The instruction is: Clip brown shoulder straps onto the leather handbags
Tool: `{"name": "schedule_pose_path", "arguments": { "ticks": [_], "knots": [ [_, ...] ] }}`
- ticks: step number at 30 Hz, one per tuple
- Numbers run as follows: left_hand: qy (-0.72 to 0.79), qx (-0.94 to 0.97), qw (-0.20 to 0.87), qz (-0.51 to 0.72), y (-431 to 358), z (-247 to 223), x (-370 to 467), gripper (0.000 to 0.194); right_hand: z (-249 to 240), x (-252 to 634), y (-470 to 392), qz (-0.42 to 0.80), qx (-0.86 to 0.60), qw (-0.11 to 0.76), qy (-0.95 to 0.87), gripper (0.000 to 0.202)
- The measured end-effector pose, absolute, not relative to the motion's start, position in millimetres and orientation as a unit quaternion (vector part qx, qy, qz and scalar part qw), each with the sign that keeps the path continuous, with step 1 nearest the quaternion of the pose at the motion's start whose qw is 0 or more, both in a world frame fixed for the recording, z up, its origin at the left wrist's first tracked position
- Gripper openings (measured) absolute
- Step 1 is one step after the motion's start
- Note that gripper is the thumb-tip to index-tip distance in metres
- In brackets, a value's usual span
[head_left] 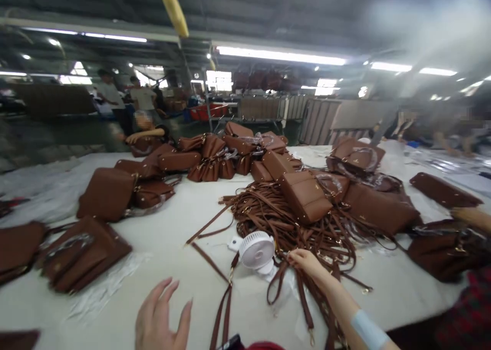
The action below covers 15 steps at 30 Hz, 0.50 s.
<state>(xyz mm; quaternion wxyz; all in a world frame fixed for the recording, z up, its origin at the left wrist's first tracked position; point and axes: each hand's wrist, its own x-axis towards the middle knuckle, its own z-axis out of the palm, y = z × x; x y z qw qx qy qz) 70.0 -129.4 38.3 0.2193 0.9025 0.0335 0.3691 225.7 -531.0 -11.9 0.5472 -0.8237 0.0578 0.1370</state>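
Note:
My right hand (305, 264) is closed, its thumb and fingers pinching a brown bag strap (282, 278) whose loop hangs over the table. Beside that hand stands a small white fan (258, 250). Behind both lies a large heap of brown straps (264, 206) with gold clasps. My left hand (163, 316) is raised over the near edge, fingers apart and holding nothing. Between the hands, another strap (226, 309) with a gold clasp runs down toward me.
Brown handbags (305, 196) are piled behind and on the strap heap, and more handbags (86, 253) lie to the left. A person in a checked sleeve (466, 309) is at the right, near a dark brown bag (447, 253). Another person (148, 127) leans at the far end.

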Motion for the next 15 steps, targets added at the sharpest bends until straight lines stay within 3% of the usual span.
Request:
{"name": "schedule_pose_path", "arguments": {
  "ticks": [7,15],
  "knots": [
    [0.038,0.926,0.231,0.295,-135,43,63,0.034,-56,170,-496,0.282,-0.808,0.517,-0.026,0.045],
    [0.081,0.931,0.244,0.261,-100,11,49,0.043,-32,209,-532,0.225,-0.845,0.485,-0.003,0.051]
  ]
}}
